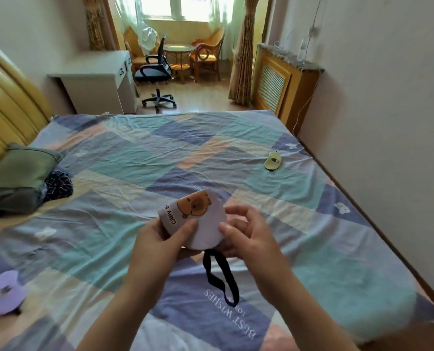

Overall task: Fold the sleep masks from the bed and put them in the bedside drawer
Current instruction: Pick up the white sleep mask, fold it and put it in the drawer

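Held mask: one white sleep mask, folded over on itself, held up above the middle of the bed between both hands; it shows a brown capybara cartoon and the letters "CAPY".
Strap: one dark elastic strap hangs in a loop from the underside of the held mask, down towards the sheet.
Left hand: closed on the left edge of the white mask, thumb lying across its printed face, fingers behind it.
Right hand: closed on the right edge of the same mask, thumb pressed to the front, the other fingers curled behind.
Sleep masks, count: three in view. One is in the hands. One pale yellow mask lies flat on the far right part of the sheet, near the bed's right edge and well apart from the hands. One lilac mask lies at the near left edge of the view; it is blurred.
Bed: one bed with a patchwork sheet of blue, teal, peach and cream blocks, small white flower shapes and the printed words "BEST WISHES".
Bedding at the left: one green pillow by the yellow headboard, with a dark patterned cloth just beside it.
Bedside drawer: cannot be told apart in this view.
Beyond the bed: one white desk, one black office chair, two wicker armchairs and one small round table by the window.
Right wall: one wooden radiator cover.
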